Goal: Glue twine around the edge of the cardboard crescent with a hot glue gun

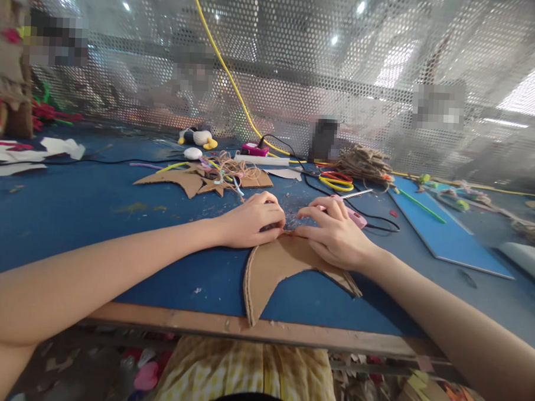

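Observation:
A crescent-shaped piece of cardboard (276, 263) lies near the table's front edge, its points toward me and its edge looking layered. At its far curved edge, my left hand (253, 220) is closed, with thumb and fingers gripping the rim. My right hand (337, 233) rests over the crescent's right part, its bent fingers also closed on the far edge. The fingertips of both hands nearly meet there, and what lies beneath them is partly hidden. Just behind my right hand sits a pink tool (356, 218), partly covered, with a black cord.
Beyond my left hand lie a second cardboard crescent (173, 180), a cardboard star (212, 186) and tangled twine (233, 163). A blue board (452, 232) is at the right. Further back are a twine bundle (362, 163), a yellow cable (229, 72) and a perforated metal screen (273, 59).

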A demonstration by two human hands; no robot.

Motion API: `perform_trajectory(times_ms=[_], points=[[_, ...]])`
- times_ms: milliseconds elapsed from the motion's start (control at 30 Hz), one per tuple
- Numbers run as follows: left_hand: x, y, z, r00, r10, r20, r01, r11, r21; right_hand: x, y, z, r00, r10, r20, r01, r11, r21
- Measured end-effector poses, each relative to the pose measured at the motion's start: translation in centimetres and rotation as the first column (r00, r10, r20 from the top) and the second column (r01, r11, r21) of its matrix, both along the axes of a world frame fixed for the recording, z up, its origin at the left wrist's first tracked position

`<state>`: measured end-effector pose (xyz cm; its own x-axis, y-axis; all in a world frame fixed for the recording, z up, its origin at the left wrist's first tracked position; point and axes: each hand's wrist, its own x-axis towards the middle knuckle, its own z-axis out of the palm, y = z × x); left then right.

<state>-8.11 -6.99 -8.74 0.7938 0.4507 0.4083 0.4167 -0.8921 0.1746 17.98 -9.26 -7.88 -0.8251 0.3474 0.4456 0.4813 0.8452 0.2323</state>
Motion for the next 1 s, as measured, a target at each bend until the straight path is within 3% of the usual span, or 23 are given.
perform_trajectory(times_ms=[333, 800, 900, 1000], points=[[0.07, 0.04, 0.01, 1.000, -0.009, -0.015, 0.009, 1.000, 0.013, -0.05, 0.05, -0.14, 0.998, -0.012, -0.066, 0.009, 0.999, -0.046], [0.11, -0.02, 0.11, 1.000, -0.015, -0.019, 0.015, 1.000, 0.012, -0.20, -0.04, -0.12, 1.000, -0.018, -0.014, 0.016, 0.993, -0.118], [0.06, -0.06, 0.16, 1.000, -0.013, -0.016, 0.013, 1.000, -0.002, -0.26, -0.03, -0.03, 0.995, -0.030, -0.096, 0.024, 0.998, -0.064], [0.00, -0.11, 0.21, 1.000, -0.008, -0.009, 0.008, 1.000, -0.016, -0.08, 0.33, 0.06, 0.955, -0.070, -0.290, 0.079, 0.997, 0.019]])
